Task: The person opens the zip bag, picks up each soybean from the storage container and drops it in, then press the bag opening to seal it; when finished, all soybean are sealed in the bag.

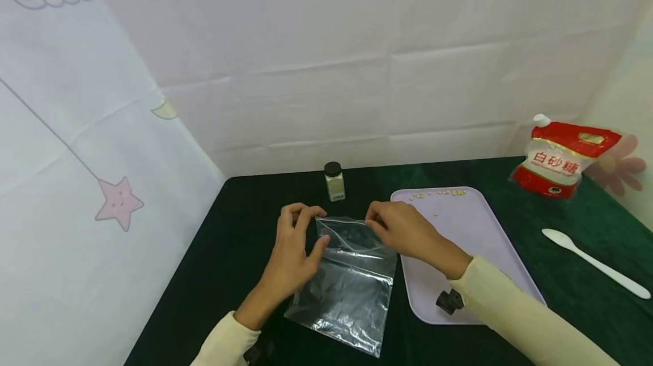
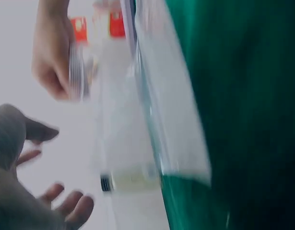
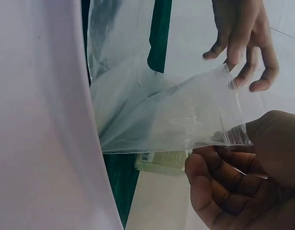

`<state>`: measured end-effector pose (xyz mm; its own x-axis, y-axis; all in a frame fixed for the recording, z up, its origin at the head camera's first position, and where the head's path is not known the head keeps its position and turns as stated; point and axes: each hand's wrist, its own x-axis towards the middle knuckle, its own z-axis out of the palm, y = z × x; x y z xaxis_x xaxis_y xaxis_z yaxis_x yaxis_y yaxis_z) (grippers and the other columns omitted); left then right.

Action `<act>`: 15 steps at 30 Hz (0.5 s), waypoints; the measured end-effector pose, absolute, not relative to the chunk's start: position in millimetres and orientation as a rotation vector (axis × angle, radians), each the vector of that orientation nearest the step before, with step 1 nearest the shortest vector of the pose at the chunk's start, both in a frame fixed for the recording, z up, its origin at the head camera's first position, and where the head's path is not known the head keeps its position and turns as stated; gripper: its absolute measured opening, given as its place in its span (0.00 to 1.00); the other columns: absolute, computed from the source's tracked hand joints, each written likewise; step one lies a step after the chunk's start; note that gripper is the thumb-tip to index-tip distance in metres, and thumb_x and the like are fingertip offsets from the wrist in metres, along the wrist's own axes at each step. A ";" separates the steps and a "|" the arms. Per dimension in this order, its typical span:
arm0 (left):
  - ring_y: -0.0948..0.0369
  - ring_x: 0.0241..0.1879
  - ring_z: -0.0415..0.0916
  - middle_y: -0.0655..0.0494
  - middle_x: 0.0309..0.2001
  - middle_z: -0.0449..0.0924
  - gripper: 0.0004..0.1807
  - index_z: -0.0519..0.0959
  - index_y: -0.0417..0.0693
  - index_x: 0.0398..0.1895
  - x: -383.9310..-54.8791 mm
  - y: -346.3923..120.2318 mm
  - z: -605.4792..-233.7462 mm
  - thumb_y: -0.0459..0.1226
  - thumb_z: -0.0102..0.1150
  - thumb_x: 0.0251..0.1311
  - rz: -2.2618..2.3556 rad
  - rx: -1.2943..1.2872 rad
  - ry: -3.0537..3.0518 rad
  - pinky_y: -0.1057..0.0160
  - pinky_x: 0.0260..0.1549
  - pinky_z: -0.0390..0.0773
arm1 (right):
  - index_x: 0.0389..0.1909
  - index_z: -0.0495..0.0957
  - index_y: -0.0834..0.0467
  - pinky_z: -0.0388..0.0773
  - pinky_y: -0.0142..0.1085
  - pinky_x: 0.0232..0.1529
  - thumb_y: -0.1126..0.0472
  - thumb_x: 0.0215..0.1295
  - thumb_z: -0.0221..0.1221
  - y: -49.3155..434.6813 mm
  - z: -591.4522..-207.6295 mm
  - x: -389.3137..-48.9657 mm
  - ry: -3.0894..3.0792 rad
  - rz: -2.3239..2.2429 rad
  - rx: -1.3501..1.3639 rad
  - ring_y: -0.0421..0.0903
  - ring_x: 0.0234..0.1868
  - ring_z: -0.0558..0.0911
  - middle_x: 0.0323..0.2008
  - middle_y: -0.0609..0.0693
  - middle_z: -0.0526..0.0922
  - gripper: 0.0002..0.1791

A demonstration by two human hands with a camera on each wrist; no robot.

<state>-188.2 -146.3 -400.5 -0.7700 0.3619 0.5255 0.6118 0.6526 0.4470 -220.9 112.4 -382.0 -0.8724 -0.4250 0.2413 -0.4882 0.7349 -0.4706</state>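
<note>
A clear zip-lock bag (image 1: pixel 343 292) lies over the dark green tabletop, its zip end raised. At the top right corner of the bag, my right hand (image 1: pixel 405 230) pinches the edge between thumb and curled fingers; the right wrist view shows this hand (image 3: pixel 233 182) beside the zip strip. My left hand (image 1: pixel 293 247) is at the opposite top corner, thumb and fingers spread apart. The right wrist view has that left hand's fingertips right at the bag's corner (image 3: pixel 229 79). In the blurred left wrist view the left hand (image 2: pixel 22 177) holds nothing.
A lilac tray (image 1: pixel 474 247) with several small yellow bits along its far edge sits beneath my right forearm. Behind the bag stands a small black-capped bottle (image 1: pixel 334 182). Farther right are a red-and-white sugar pouch (image 1: pixel 558 156) and a white plastic spoon (image 1: pixel 594 261).
</note>
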 end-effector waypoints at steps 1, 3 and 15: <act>0.52 0.60 0.60 0.47 0.65 0.58 0.21 0.72 0.58 0.61 -193.2 -150.4 -401.6 0.39 0.63 0.67 -0.866 -0.819 -2.480 0.47 0.54 0.70 | 0.39 0.83 0.51 0.75 0.33 0.26 0.57 0.71 0.62 112.6 -382.7 -220.8 -2.817 0.798 0.753 0.36 0.24 0.75 0.26 0.36 0.79 0.03; 0.47 0.67 0.55 0.45 0.70 0.53 0.21 0.72 0.60 0.62 -202.1 -157.6 -404.8 0.40 0.63 0.68 -0.873 -0.926 -2.504 0.42 0.57 0.69 | 0.39 0.83 0.50 0.75 0.33 0.28 0.57 0.71 0.62 112.9 -384.3 -220.7 -2.811 0.761 0.772 0.35 0.25 0.75 0.28 0.36 0.79 0.02; 0.57 0.67 0.65 0.54 0.67 0.66 0.09 0.81 0.60 0.51 -238.2 -173.5 -419.2 0.42 0.59 0.71 -0.978 -1.229 -2.615 0.47 0.61 0.71 | 0.39 0.84 0.47 0.74 0.33 0.30 0.54 0.70 0.63 116.3 -386.0 -222.5 -2.726 0.673 0.868 0.33 0.28 0.74 0.31 0.35 0.81 0.03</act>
